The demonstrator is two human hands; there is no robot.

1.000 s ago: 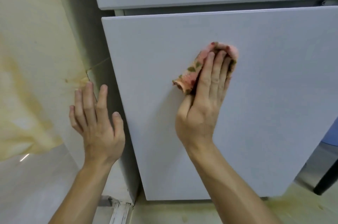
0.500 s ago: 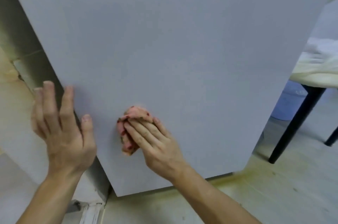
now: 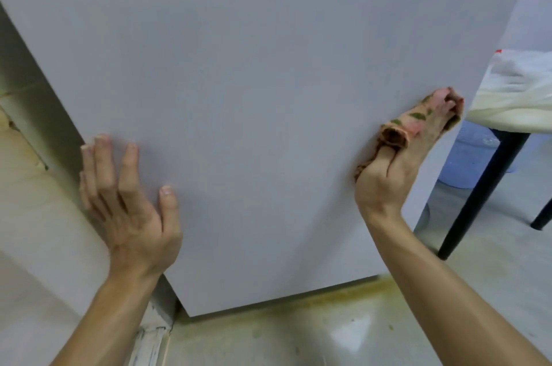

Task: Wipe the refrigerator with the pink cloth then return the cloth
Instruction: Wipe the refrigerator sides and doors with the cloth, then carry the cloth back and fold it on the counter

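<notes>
The refrigerator's pale grey lower door fills most of the view. My right hand holds the pink flowered cloth against the door near its right edge, about halfway up. The cloth is bunched and wrapped over my fingers, and my thumb is hidden. My left hand rests flat on the door's lower left part, fingers spread and straight, holding nothing.
A table with black legs and a white cover stands close to the right of the refrigerator, with a blue bucket beneath it. A stained wall adjoins the left side. The floor has yellowish marks.
My right hand has swept the cloth from the door's lower left, beside my left hand, over to the right edge. My left hand has shifted slightly further onto the door.
</notes>
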